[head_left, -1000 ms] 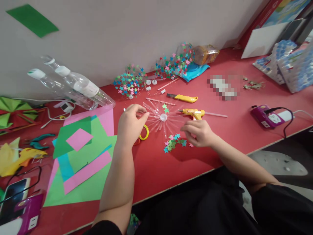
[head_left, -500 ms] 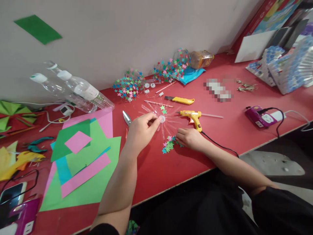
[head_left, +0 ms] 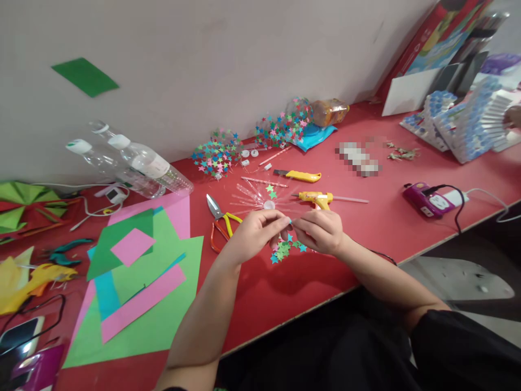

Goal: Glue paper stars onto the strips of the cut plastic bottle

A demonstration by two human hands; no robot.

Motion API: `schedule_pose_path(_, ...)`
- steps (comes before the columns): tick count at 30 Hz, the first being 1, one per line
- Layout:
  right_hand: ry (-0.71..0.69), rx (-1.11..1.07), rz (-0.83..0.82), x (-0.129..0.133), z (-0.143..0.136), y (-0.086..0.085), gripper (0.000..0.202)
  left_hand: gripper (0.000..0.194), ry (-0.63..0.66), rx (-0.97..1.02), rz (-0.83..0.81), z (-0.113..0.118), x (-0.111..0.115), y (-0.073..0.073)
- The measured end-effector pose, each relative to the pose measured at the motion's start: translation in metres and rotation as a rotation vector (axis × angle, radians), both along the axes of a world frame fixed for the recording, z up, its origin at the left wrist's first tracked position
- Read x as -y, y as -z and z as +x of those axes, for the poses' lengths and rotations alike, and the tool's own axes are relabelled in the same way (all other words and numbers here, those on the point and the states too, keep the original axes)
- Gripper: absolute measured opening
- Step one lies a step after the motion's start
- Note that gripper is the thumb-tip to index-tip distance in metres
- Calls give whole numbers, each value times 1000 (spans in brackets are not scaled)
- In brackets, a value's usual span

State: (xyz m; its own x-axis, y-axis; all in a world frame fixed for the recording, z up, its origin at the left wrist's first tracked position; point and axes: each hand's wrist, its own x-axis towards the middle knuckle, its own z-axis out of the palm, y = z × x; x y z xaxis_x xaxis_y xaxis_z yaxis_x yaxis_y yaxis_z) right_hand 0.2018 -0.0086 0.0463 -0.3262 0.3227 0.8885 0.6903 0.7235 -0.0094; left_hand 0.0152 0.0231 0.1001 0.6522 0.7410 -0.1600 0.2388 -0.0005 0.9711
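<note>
My left hand (head_left: 260, 231) and my right hand (head_left: 321, 231) meet fingertip to fingertip over the red table. Pinched between them is a tiny blue piece, apparently a paper star (head_left: 290, 221), mostly covered by the fingers. Below the hands lies a loose pile of green, blue and pink paper stars (head_left: 283, 250). Just beyond, a clear plastic piece with a round centre (head_left: 269, 205) spreads thin strips outward, and green stars (head_left: 271, 191) lie on it. A yellow glue gun (head_left: 317, 198) rests behind my right hand. Scissors-like cutters with red and yellow handles (head_left: 220, 217) lie by my left hand.
A yellow box cutter (head_left: 301, 175) and star-covered clusters (head_left: 217, 155) lie farther back. Coloured paper sheets (head_left: 163, 304) and plastic bottles (head_left: 142, 163) are at left. A purple power strip (head_left: 427, 200) sits at right, near the table edge.
My left hand has let go of the clear piece's round centre and moved nearer to me. My right hand has lifted from the star pile, and the fingertips of both hands now meet.
</note>
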Motion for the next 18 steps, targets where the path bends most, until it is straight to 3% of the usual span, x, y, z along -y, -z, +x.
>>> schedule_pose_path(5, -24, -6, -55, 2, 4, 2, 9, 20, -26, 17, -17, -1, -1, -2)
schedule_pose_path(7, 78, -65, -233, -1, 15, 1, 11, 18, -81, 14, 28, -3, -3, -1)
schedule_pose_path(9, 348, -108, -523, -8, 31, 1, 22, 18, -154, 7, 95, -6, -5, 1)
schedule_pose_path(12, 711, 68, -979, -20, 54, 9, 32, 17, -245, -9, 160, -11, -9, 4)
schedule_pose_path(14, 792, 146, -1251, -25, 63, 17, 36, 16, -280, -17, 180, -13, -10, 5)
schedule_pose_path(18, 785, 87, -1335, -29, 68, 33, 38, 15, -299, -35, 197, -13, -12, 7)
